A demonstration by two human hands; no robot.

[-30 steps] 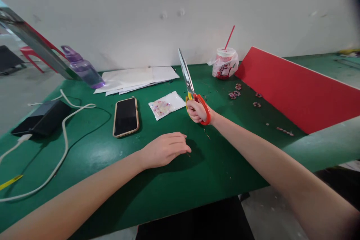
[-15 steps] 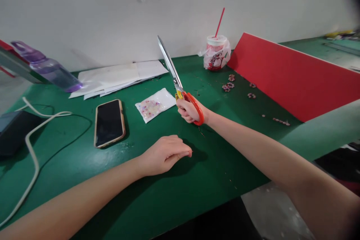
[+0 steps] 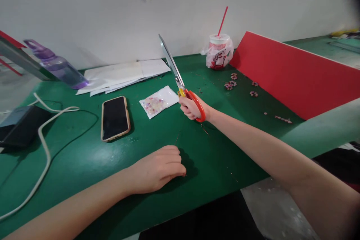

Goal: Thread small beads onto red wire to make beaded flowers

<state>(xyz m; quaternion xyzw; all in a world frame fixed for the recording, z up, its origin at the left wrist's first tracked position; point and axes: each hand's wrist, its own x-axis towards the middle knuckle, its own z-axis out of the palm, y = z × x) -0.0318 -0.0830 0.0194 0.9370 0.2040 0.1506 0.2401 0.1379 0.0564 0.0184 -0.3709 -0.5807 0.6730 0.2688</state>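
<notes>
My right hand (image 3: 189, 108) grips the red and yellow handles of a pair of scissors (image 3: 180, 78), whose closed blades point up and to the left above the green table (image 3: 84, 157). My left hand (image 3: 159, 168) rests low on the table near its front edge, fingers curled in and pinched together at the tips; a thin thread seems to run up from it, but I cannot make out what it holds. A small clear bag of beads (image 3: 158, 101) lies just left of the scissors.
A phone (image 3: 115, 117) lies face up left of the bag. Papers (image 3: 123, 75), a purple bottle (image 3: 57, 66) and a drink cup with a red straw (image 3: 218, 49) line the back. A red board (image 3: 295, 75) leans at right, with loose bead flowers (image 3: 232, 83) near it. A power bank (image 3: 19, 125) and white cable (image 3: 45, 146) sit left.
My left hand has drawn back toward the front edge and curled tighter. The scissors stay upright in my right hand, shifted only slightly as the view moved.
</notes>
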